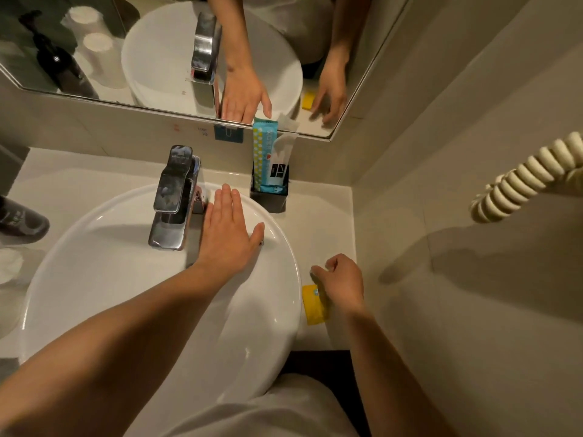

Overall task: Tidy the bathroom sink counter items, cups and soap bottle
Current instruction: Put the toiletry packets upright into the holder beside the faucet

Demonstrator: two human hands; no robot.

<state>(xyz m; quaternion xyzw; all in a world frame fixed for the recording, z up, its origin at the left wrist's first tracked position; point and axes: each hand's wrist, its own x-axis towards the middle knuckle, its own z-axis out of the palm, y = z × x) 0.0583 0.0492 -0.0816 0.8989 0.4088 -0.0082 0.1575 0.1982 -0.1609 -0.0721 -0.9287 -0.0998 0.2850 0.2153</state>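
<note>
My left hand lies flat and open on the far rim of the white sink basin, just right of the chrome faucet. Over the right strip of counter, my right hand hovers with fingers curled, partly covering a small yellow packet; whether it grips the packet is unclear. A black holder with a blue packet and a white sachet stands at the back wall. The dark soap bottle is at the left edge, with a white cup below it.
A mirror spans the back wall and reflects the bottle, two upturned cups and both hands. A coiled cream cord hangs at the right wall. The counter ends at that wall.
</note>
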